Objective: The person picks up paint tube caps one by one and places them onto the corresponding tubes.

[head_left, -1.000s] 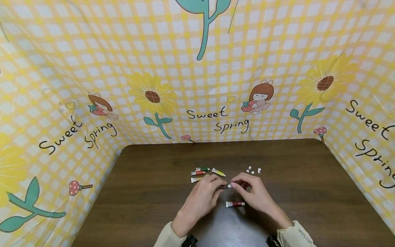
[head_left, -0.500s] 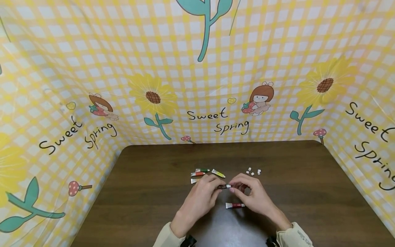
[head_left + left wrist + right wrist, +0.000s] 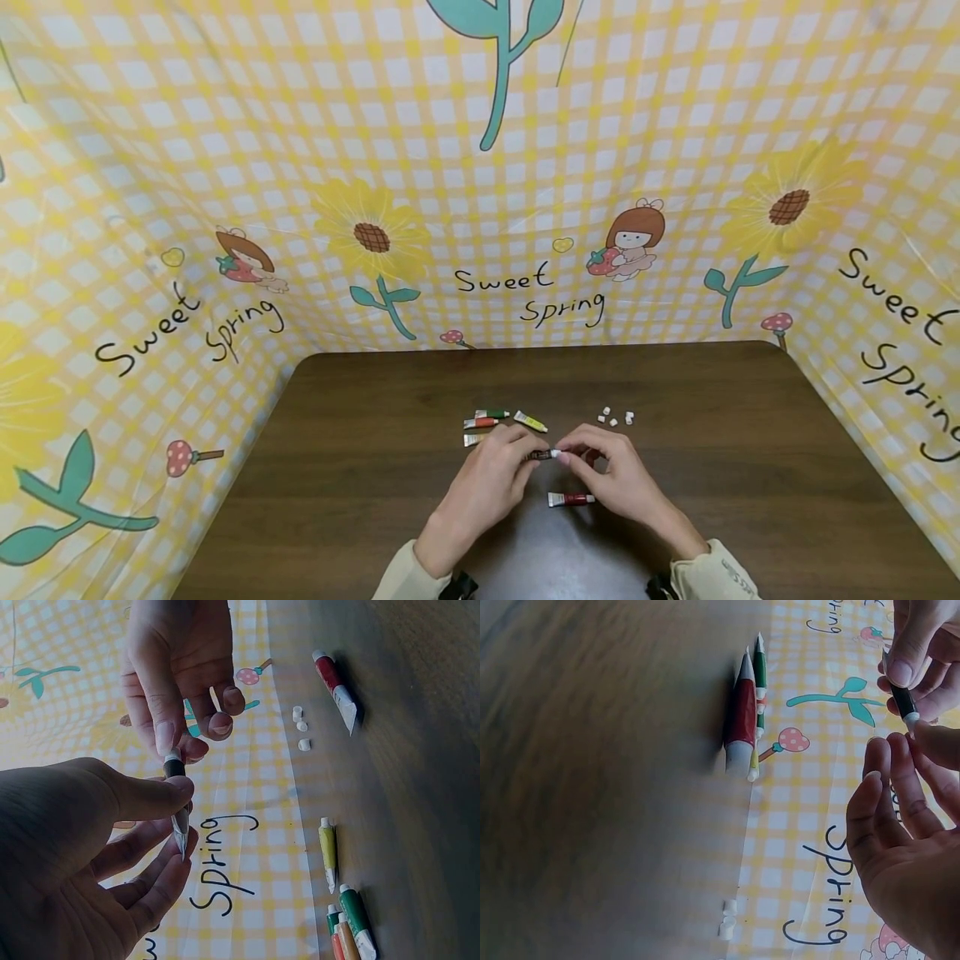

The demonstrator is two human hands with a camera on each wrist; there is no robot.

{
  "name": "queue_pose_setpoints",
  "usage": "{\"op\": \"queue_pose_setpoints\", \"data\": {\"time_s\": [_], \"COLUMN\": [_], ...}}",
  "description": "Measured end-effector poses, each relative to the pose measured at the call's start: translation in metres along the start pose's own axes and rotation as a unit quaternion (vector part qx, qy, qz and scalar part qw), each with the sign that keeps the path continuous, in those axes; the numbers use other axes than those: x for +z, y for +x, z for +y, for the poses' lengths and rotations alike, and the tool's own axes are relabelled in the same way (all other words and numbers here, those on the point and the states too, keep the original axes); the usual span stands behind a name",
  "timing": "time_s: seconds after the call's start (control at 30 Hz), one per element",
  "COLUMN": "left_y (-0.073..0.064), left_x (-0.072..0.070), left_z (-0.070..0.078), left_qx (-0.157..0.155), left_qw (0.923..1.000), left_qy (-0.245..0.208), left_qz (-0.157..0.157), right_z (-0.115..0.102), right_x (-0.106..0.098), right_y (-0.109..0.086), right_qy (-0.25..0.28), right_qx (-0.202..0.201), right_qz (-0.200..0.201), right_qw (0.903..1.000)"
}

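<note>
My left hand point(image 3: 491, 475) grips a small dark paint tube point(image 3: 540, 455) between thumb and fingers, its silver crimped end pointing back toward the palm in the left wrist view. At the tube's other end is a white cap point(image 3: 173, 754), which my right hand point(image 3: 622, 475) pinches between thumb and index finger. The remaining right fingers are bent loosely and hold nothing. Both hands are above the table, clear of its surface. A dark red paint tube point(image 3: 572, 499) lies between the wrists, nearer the body.
Beyond the left hand lie a yellow tube point(image 3: 531, 421), green tubes point(image 3: 356, 919), an orange-red tube point(image 3: 481, 423) and an ochre tube point(image 3: 472, 439), partly covered by the hand. Several loose white caps point(image 3: 613, 422) lie beyond the right hand. Checked cloth point(image 3: 480, 208) walls the brown table point(image 3: 360, 467).
My right thumb and fingertips have shifted slightly at the cap. The left hand still holds the dark tube in the same place, and the things on the table have not moved.
</note>
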State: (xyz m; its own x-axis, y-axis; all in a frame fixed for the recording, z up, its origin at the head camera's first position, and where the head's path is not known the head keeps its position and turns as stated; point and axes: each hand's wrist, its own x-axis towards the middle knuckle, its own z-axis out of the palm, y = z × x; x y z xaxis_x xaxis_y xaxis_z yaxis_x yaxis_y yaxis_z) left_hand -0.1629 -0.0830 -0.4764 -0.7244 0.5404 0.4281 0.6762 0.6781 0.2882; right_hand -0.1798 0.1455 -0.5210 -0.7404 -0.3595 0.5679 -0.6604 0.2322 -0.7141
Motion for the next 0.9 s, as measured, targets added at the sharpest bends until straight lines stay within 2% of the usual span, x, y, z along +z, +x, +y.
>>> {"op": "queue_pose_setpoints", "data": {"time_s": [0.73,0.83,0.9], "left_y": [-0.0008,-0.0004,-0.0003], "left_x": [0.0010,0.0009,0.0008], "left_z": [0.0000,-0.0002,-0.0004], "left_qx": [-0.002,-0.006,-0.008], "left_qw": [1.0000,1.0000,0.9999], "left_qy": [0.003,0.000,-0.001], "left_qz": [-0.005,-0.007,-0.008], "right_z": [0.0017,0.0010,0.0009], "right_x": [0.0012,0.0002,-0.0004], "right_y": [-0.0010,-0.0004,0.0000], "right_qy": [-0.020,-0.013,-0.004], "right_qx": [0.045,0.034,0.012], "right_qz": [-0.012,-0.007,-0.001], "right_qw": [0.9987,0.9993,0.9999]}}
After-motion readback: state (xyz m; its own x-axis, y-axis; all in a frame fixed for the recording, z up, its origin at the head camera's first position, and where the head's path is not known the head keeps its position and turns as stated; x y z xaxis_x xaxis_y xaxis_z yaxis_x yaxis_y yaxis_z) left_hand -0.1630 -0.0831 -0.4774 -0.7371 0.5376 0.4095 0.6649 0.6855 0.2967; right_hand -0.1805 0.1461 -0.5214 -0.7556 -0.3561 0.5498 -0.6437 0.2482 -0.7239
